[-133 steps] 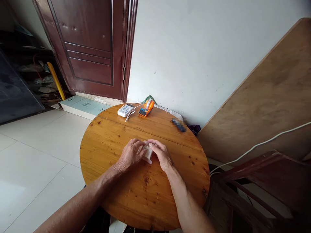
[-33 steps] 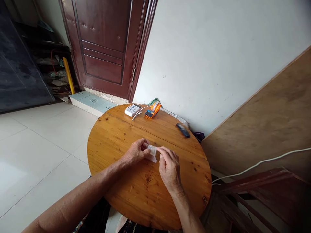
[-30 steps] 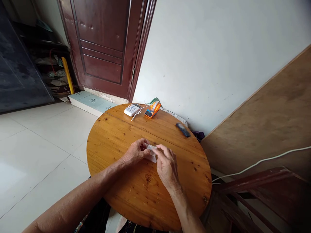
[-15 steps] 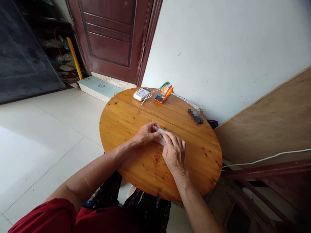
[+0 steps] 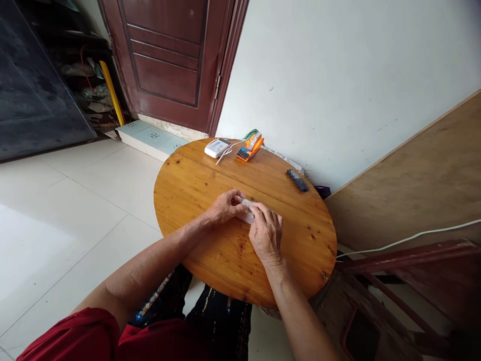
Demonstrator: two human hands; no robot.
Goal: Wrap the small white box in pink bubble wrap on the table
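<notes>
the right hand (image 5: 266, 232) has moved further over the plastic piece (image 5: 247, 217), fingers curled, grip unclear; the left hand (image 5: 224, 207) pinches it.

A packet (image 5: 246, 216) is between the two hands, over the middle of the surface (image 5: 180, 193): the left hand (image 5: 227, 206) is at its left end, the right hand (image 5: 266, 231) touches its right end. Behind them, near the far edge, a boxy device (image 5: 217, 148) lies on the left and a tape dispenser (image 5: 248, 152) just to its right, with a cord (image 5: 224, 156) between. A blurred-out object (image 5: 298, 181) lies farther right, near the edge. Behind the surface is a wall (image 5: 319, 75); left of that, a door (image 5: 169, 75) with a step (image 5: 150, 135) before it.
</notes>
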